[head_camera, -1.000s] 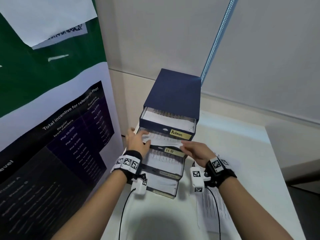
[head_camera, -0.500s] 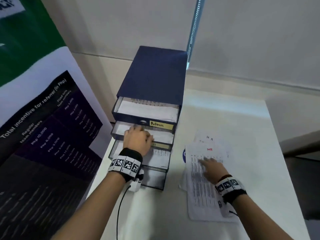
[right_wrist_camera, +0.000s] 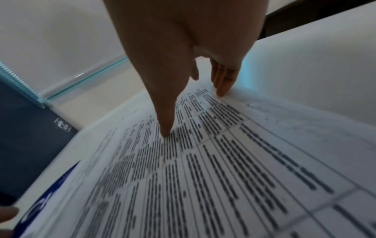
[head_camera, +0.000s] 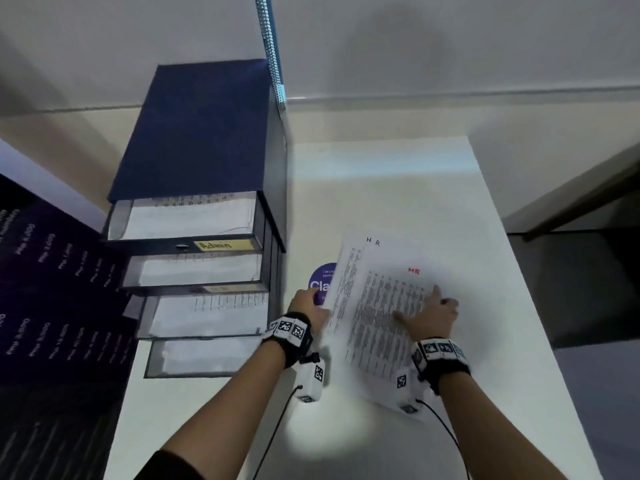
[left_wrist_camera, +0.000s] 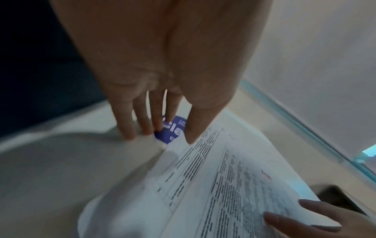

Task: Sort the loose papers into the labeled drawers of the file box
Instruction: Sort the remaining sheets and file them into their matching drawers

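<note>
Pressing your right hand [head_camera: 431,315] flat on the HR-marked papers [head_camera: 377,327] at four o'clock of the file box [head_camera: 194,133], you are reaching your left hand [head_camera: 308,303], fingers straight, to their edge; four drawers are holding sheets, this stack is awaiting filing.

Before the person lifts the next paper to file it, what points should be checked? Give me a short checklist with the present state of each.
1. Right hand lies flat on the top sheet: ok.
2. Left hand at the stack's left edge, not yet gripping it: ok.
3. Top sheet's label reads HR in red: ok.
4. Drawers of the file box stand pulled out: ok.
5. Admin label readable; second drawer's label too blurred: cannot tell.
6. Only one sheet will lift: cannot tell.
</note>
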